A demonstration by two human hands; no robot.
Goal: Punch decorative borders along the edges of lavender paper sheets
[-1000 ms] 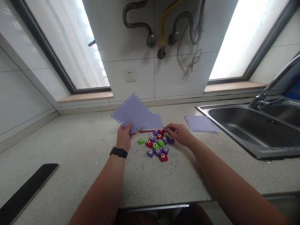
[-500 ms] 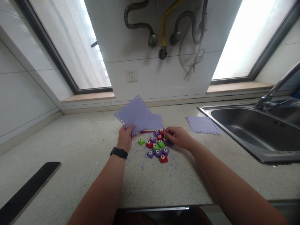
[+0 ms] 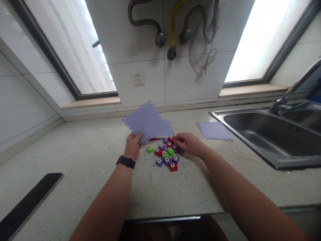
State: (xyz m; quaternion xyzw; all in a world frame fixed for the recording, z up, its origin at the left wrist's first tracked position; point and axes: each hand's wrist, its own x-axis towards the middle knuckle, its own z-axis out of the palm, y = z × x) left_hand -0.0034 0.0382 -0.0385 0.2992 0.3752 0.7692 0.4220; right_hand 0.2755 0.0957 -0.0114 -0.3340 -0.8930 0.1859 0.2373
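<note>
My left hand pinches the lower corner of a purple paper sheet, which is tilted up off the counter. Small shaped holes run along the sheet's edges. To its right lies a cluster of small craft punches in red, green and purple, among them a green punch and a red punch. My right hand is at the cluster's back right, fingers bent together over a punch that they mostly hide. Behind the punches, more purple paper lies on a stack with red and yellow edges.
Purple paper scraps are scattered around the punches. Punched purple sheets lie at the right, beside the steel sink and its faucet. A black flat strip rests at the left. The counter meets a tiled wall.
The whole view has shifted slightly, with everything a little higher and further left. My hands keep nearly the same places at the sheet and the punches.
</note>
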